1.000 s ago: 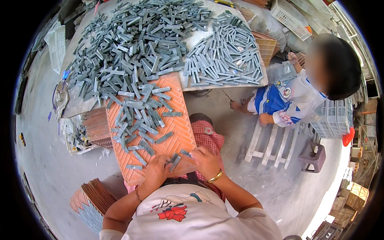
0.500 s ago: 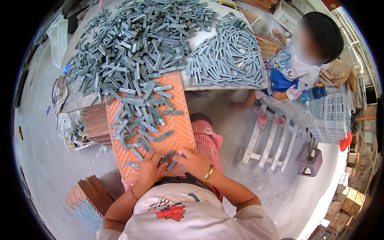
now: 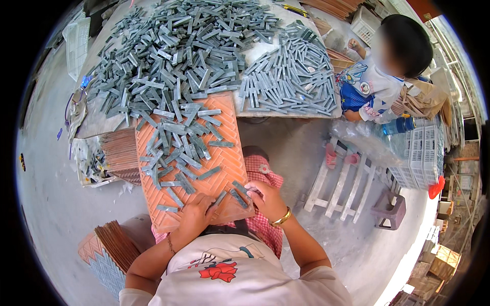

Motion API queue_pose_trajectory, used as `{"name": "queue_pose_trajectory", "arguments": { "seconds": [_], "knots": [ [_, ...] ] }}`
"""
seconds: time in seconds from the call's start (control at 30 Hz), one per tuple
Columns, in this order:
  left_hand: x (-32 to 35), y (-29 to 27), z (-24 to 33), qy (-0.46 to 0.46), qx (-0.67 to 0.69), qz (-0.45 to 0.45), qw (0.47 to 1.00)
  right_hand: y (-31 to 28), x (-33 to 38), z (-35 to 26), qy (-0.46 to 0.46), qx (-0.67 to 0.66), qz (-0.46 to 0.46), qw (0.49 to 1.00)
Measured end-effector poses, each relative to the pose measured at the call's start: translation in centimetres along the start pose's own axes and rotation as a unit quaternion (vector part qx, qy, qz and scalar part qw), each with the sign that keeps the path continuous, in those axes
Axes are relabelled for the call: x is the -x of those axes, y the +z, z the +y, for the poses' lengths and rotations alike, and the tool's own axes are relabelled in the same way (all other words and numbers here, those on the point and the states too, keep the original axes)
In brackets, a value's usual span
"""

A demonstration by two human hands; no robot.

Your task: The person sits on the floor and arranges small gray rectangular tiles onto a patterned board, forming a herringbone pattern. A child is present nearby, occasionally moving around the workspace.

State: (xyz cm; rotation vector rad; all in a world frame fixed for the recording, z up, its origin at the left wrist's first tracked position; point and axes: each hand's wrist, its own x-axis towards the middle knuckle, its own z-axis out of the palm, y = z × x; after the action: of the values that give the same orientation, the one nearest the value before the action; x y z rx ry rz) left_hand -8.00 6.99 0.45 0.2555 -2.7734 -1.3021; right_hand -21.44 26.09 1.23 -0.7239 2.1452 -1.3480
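left hand (image 3: 196, 214) flat on orange tray (image 3: 224, 153), right hand (image 3: 265, 199) curled

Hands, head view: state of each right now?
Left hand: fingers bent, pressing a grey strip on the orange tray.
Right hand: pinching a grey strip.

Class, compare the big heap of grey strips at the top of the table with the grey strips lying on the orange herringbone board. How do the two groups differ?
The table heap is thick, with strips piled over one another; the strips on the orange board are fewer and spread thin, so the board's grooves show between them. The heap lies far from both hands; the board strips run down to the left hand and right hand. Both groups are small grey bars lying at mixed angles.
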Motion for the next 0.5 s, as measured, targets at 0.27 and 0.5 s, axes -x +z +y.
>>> {"name": "queue_pose_trajectory", "arguments": {
  "seconds": [0.27, 0.5],
  "knots": [
    [-0.7, 0.3, 1.0, -0.008, -0.054, -0.019, 0.998, 0.5, 0.6, 1.4, -0.06, 0.083, 0.036, 0.994],
    [-1.3, 0.9, 1.1, -0.033, -0.048, -0.018, 0.998, 2.0, 0.7, 0.8, -0.078, 0.151, 0.097, 0.981]
  ]
}}
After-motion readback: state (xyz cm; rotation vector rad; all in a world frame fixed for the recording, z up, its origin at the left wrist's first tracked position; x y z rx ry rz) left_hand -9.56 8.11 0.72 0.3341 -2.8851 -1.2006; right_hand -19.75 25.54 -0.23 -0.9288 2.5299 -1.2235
